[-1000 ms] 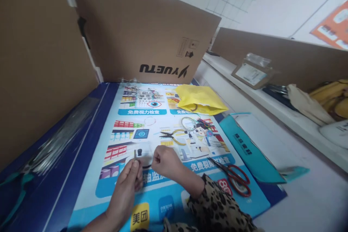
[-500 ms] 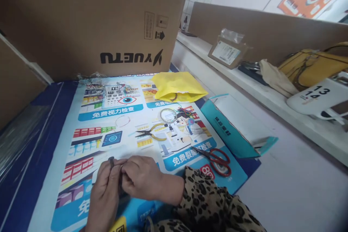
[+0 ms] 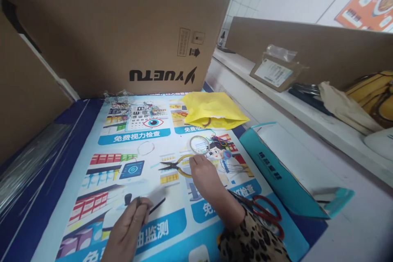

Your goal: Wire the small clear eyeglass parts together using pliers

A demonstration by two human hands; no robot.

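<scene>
My left hand [image 3: 130, 223] is closed, its thumb and fingers pinching a thin black cord [image 3: 157, 205] whose end sticks out to the right. The part inside the grip is hidden. Farther forward, my right hand [image 3: 205, 178] is closed with its fingertips down on the printed sheet, beside the yellow handles of a pair of pliers [image 3: 175, 166]. What these fingers pinch, if anything, is hidden. A clear round roll of tape [image 3: 199, 145] lies just beyond the fingertips. Partly under my right forearm are red-handled scissors [image 3: 265, 208].
A yellow pouch [image 3: 215, 108] lies at the back, with a bundle of coloured threads [image 3: 221, 142] nearer. An open teal box [image 3: 270, 163] stands at the right edge. Large cardboard [image 3: 107, 28] walls the back. A loop of pale string [image 3: 145, 148] rests left of the pliers.
My hands were together over the sheet; my right hand has moved away forward and right to the pliers' handles. The cord now shows in my left hand. The view has shifted.
</scene>
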